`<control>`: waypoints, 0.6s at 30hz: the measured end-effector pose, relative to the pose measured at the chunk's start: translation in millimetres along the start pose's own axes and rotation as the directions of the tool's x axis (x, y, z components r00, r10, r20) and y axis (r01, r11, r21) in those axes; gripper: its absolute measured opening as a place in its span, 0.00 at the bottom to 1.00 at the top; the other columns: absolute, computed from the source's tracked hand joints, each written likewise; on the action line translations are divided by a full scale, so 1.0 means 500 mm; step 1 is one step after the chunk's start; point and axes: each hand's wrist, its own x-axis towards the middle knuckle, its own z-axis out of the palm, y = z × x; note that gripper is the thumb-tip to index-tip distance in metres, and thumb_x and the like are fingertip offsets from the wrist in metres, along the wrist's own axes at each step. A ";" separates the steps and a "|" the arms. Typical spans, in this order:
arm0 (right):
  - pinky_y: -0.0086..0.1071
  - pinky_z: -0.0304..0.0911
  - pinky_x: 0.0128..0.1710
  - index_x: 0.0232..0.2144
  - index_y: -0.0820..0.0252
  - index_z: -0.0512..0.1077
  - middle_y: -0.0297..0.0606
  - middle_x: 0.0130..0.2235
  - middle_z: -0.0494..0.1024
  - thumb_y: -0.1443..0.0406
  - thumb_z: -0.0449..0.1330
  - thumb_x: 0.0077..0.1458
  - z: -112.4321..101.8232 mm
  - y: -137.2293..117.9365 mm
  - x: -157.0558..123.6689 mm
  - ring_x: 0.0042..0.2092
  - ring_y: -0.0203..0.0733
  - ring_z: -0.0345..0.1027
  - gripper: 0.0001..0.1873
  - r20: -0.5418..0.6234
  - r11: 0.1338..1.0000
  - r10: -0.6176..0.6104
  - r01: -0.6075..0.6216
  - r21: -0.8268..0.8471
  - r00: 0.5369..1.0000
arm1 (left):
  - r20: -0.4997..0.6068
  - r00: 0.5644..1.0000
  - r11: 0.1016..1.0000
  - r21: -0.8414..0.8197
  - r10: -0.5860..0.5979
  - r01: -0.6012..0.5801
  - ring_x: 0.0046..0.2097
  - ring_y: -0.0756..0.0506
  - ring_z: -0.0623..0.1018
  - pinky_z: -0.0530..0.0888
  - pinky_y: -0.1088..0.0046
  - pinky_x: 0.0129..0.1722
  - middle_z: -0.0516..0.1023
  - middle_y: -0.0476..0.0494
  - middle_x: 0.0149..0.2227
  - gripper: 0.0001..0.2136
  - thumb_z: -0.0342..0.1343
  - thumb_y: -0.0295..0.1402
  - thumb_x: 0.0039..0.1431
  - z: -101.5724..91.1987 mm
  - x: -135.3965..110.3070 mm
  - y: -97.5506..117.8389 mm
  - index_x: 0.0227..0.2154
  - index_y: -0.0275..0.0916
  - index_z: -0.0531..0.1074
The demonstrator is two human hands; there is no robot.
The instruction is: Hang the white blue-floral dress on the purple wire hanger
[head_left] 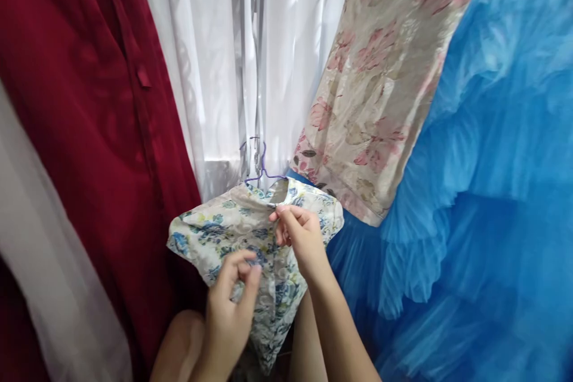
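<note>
A small white garment with a blue flower print (pixel 210 233) hangs on a purple wire hanger (pixel 263 170) low in the middle. My right hand (pixel 299 236) pinches the fabric just below the collar, fingers closed. My left hand (pixel 230 304) is lower down on the front of the garment, thumb and fingers pinched together on the cloth along its front opening. What lies between the fingertips is too small to see.
A dark red garment (pixel 89 101) hangs on the left, beside pale sheer fabric (pixel 40 268). White sheer curtains (pixel 215 59) hang behind. A beige garment with pink flowers (pixel 380 83) and a bright blue tulle dress (pixel 492 203) fill the right.
</note>
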 end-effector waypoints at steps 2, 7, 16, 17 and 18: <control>0.25 0.50 0.19 0.27 0.64 0.77 0.30 0.14 0.68 0.52 0.60 0.59 0.003 -0.007 -0.001 0.16 0.30 0.55 0.21 0.026 0.999 -0.025 0.026 -0.021 0.999 | -0.003 0.994 0.994 0.017 0.110 -0.110 0.33 0.48 0.73 0.72 0.73 0.39 0.72 0.50 0.32 0.15 0.53 0.37 0.68 -0.005 0.089 0.044 0.56 0.43 0.69; 0.26 0.48 0.21 0.28 0.63 0.76 0.27 0.15 0.64 0.50 0.60 0.59 0.013 0.026 0.013 0.18 0.30 0.54 0.21 0.068 0.994 -0.097 0.100 -0.037 0.993 | 0.136 0.920 0.918 0.106 0.367 -0.382 0.34 0.48 0.74 0.69 0.74 0.36 0.76 0.47 0.33 0.09 0.54 0.35 0.68 0.001 0.200 0.105 0.34 0.38 0.75; 0.28 0.41 0.19 0.20 0.61 0.70 0.26 0.14 0.59 0.50 0.62 0.54 -0.011 0.137 -0.040 0.17 0.29 0.48 0.22 0.045 0.992 0.100 -0.095 -0.086 0.994 | -0.418 0.878 0.963 -0.028 0.233 -0.270 0.35 0.50 0.75 0.71 0.77 0.37 0.76 0.48 0.32 0.09 0.59 0.38 0.64 -0.092 0.285 0.054 0.36 0.36 0.76; 0.28 0.42 0.19 0.19 0.61 0.70 0.26 0.13 0.60 0.51 0.62 0.55 -0.013 0.134 -0.051 0.17 0.29 0.48 0.22 0.054 0.992 0.109 -0.105 -0.067 0.993 | -0.461 0.870 0.968 -0.079 0.175 -0.237 0.35 0.51 0.75 0.71 0.78 0.37 0.76 0.48 0.32 0.08 0.60 0.36 0.63 -0.111 0.299 0.026 0.36 0.35 0.76; 0.28 0.42 0.19 0.19 0.61 0.70 0.26 0.13 0.60 0.52 0.62 0.55 -0.013 0.131 -0.060 0.17 0.29 0.48 0.22 0.069 0.992 0.116 -0.112 -0.056 0.991 | -0.508 0.856 0.969 -0.147 0.100 -0.200 0.34 0.51 0.75 0.71 0.78 0.36 0.76 0.49 0.31 0.07 0.60 0.34 0.63 -0.129 0.310 -0.005 0.35 0.35 0.75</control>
